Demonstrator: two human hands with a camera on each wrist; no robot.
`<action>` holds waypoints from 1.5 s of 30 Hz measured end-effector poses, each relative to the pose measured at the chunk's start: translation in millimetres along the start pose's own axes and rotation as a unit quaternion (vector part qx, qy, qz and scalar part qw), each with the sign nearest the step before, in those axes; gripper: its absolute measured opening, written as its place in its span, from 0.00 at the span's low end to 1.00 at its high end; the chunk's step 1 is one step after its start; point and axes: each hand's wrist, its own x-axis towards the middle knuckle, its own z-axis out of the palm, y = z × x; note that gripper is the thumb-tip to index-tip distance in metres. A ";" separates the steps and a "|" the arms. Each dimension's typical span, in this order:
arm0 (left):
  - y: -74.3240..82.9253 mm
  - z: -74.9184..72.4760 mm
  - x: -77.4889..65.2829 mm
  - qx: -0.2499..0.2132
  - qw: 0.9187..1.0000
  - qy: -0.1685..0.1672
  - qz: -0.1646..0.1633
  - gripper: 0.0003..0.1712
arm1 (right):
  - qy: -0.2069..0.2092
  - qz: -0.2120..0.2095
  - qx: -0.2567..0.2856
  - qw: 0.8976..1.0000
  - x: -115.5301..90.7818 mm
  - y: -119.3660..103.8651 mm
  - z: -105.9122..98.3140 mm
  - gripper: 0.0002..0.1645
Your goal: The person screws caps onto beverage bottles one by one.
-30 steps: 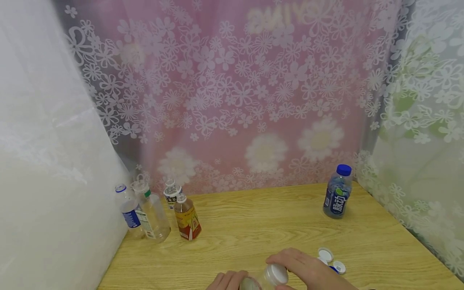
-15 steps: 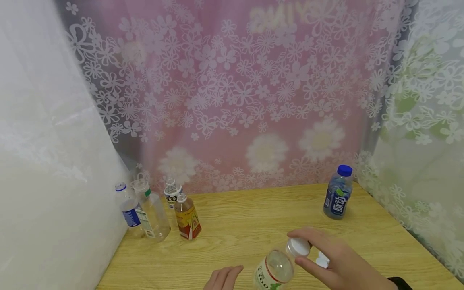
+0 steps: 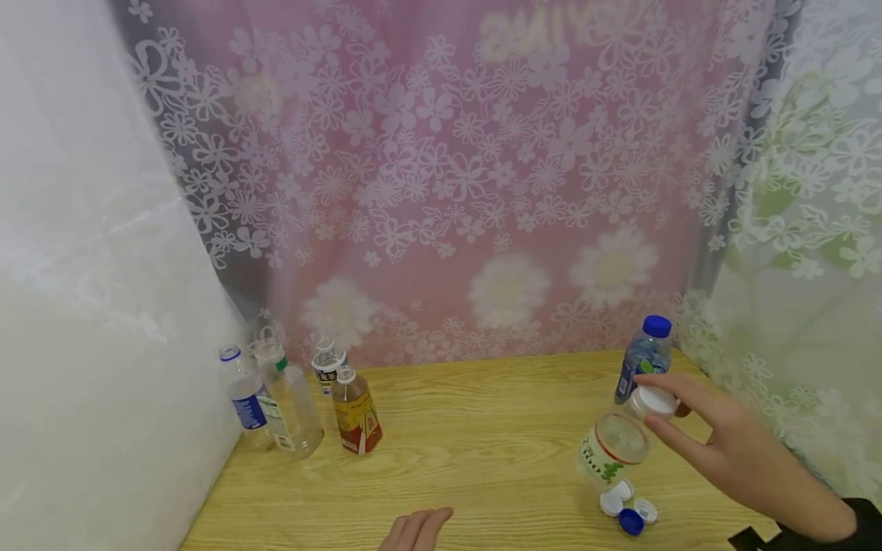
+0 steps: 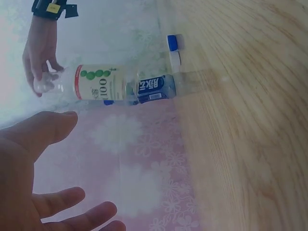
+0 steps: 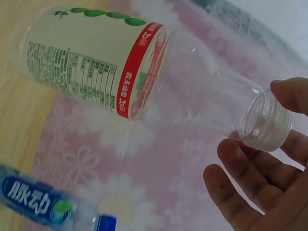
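My right hand (image 3: 730,436) grips a clear plastic bottle (image 3: 612,453) by its white cap (image 5: 276,127), thumb on one side and fingers on the other. The bottle has a cream label with a red band and green fruit, and hangs tilted over the right part of the table. It overlaps the loose caps in the head view. Behind it stands a bottle with a blue cap (image 3: 657,327) and a blue label. My left hand (image 3: 416,529) is near the front edge, holding nothing, its thumb and fingers spread apart in the left wrist view.
Several loose caps, among them a blue cap (image 3: 630,522), lie at the right front of the wooden table (image 3: 468,428). At the left stand several capless bottles, including a brown-tinted bottle (image 3: 356,413). A pink flowered curtain (image 3: 441,191) hangs behind.
My right hand has carried the capped bottle away from the left hand, to the right and farther back. The left hand has let go of the bottle and stayed near the front.
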 end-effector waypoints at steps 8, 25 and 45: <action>-0.1 -1.0 -1.5 0.002 1.000 0.005 -0.018 0.25 | -0.014 0.074 -0.061 0.995 -5.6 50.4 -11.0 0.33; -3.9 -2.7 -4.8 0.009 0.999 0.020 -0.040 0.23 | -0.079 0.169 -0.106 0.977 -19.8 129.8 -0.8 0.28; -7.6 0.7 -6.0 0.016 0.999 0.019 -0.046 0.23 | -0.123 0.196 -0.081 0.969 -5.7 173.8 15.7 0.32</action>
